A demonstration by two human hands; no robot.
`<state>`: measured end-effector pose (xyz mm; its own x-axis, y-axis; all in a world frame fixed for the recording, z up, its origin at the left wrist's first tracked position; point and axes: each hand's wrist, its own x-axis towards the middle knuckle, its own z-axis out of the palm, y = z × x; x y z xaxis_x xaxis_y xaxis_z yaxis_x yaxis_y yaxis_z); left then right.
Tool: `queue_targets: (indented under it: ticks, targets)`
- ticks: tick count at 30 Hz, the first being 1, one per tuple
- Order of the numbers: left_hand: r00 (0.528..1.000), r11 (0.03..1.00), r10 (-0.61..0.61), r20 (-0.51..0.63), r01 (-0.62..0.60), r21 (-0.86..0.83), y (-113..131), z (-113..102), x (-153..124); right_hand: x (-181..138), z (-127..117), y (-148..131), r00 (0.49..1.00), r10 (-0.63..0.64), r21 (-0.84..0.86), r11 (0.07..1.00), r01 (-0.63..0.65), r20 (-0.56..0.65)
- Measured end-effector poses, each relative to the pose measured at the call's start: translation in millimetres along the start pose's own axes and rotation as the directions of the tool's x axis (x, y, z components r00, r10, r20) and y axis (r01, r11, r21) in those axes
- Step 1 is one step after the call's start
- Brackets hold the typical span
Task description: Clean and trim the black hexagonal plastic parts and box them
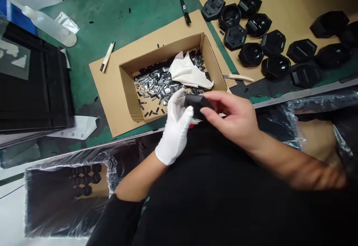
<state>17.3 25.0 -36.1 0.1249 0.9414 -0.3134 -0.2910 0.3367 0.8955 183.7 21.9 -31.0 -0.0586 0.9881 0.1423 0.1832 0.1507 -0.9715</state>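
Observation:
Between my two hands, close to my body, is a black plastic housing (197, 104) with angled sides. My left hand (176, 126), in a white glove, grips its left side with the thumb in front. My bare right hand (233, 117) pinches its right end between thumb and fingers. Just beyond them stands an open cardboard box (130, 98) with many small black strips (156, 83) in it. A crumpled white cloth (187, 70) lies on the strips. Part of the housing's underside is hidden by my fingers.
Several black octagonal housings (235, 37) lie on cardboard at the right. A marker (185, 11), a cream pen (107, 56), a cream-handled tool (240, 77) and a squeeze bottle (53, 25) are on the green table (112, 11). Below left, a plastic-lined carton (67, 201) holds more black parts.

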Motion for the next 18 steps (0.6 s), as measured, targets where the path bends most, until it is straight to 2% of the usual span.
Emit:
queue_targets:
  ticks: [1, 3, 4, 5, 6, 8, 10, 12, 13, 15, 18]
  targets:
    - [1.000, 0.999, 0.024, -0.001, -0.024, 0.024, 1.1, 1.7, -0.8, 0.3, -1.1, -0.8, 0.991, -0.110, -0.073, 0.991, 0.116, 0.080]
    - [0.999, 0.999, 0.023, 0.037, -0.024, 0.025, 2.7, 3.9, -1.4, 0.7, -6.3, -2.6, 0.925, -0.249, -0.086, 0.955, 0.284, 0.287]
    - [0.998, 1.000, -0.011, 0.063, 0.012, -0.010, 3.2, 4.4, -1.4, 0.8, -11.1, -2.7, 0.900, -0.271, -0.066, 0.948, 0.311, 0.341]
    - [0.994, 0.995, -0.062, 0.091, 0.068, -0.067, 3.7, 4.4, -1.3, 0.9, -17.4, -1.7, 0.903, -0.267, -0.078, 0.948, 0.309, 0.338]
    - [0.987, 0.982, -0.112, 0.112, 0.127, -0.137, 4.3, 4.0, -1.2, 1.0, -25.1, 1.0, 0.926, -0.249, -0.141, 0.944, 0.297, 0.282]
    - [0.976, 0.940, -0.182, 0.119, 0.209, -0.271, 6.1, 2.7, -1.2, 1.5, -43.1, 12.0, 0.977, -0.197, -0.396, 0.893, 0.215, 0.085]
    - [0.971, 0.904, -0.213, 0.109, 0.238, -0.356, 9.0, 1.4, -1.3, 2.7, -60.3, 29.6, 0.993, -0.099, -0.671, 0.741, 0.034, -0.059]
    - [0.967, 0.877, -0.239, 0.092, 0.255, -0.407, 12.5, 0.8, -1.1, 5.1, -72.4, 49.2, 0.995, 0.046, -0.827, 0.553, -0.101, -0.090]
    - [0.964, 0.863, -0.252, 0.088, 0.265, -0.430, 14.3, 0.9, -0.7, 6.9, -76.0, 57.9, 0.990, 0.111, -0.865, 0.484, -0.132, -0.089]
    - [0.959, 0.835, -0.271, 0.083, 0.277, -0.476, 17.8, 1.5, 0.2, 11.1, -79.7, 69.3, 0.982, 0.171, -0.893, 0.425, -0.147, -0.081]
    - [0.964, 0.810, -0.259, 0.062, 0.252, -0.529, 23.3, 2.3, 1.6, 16.9, -83.5, 68.0, 0.977, 0.175, -0.873, 0.450, -0.189, -0.122]
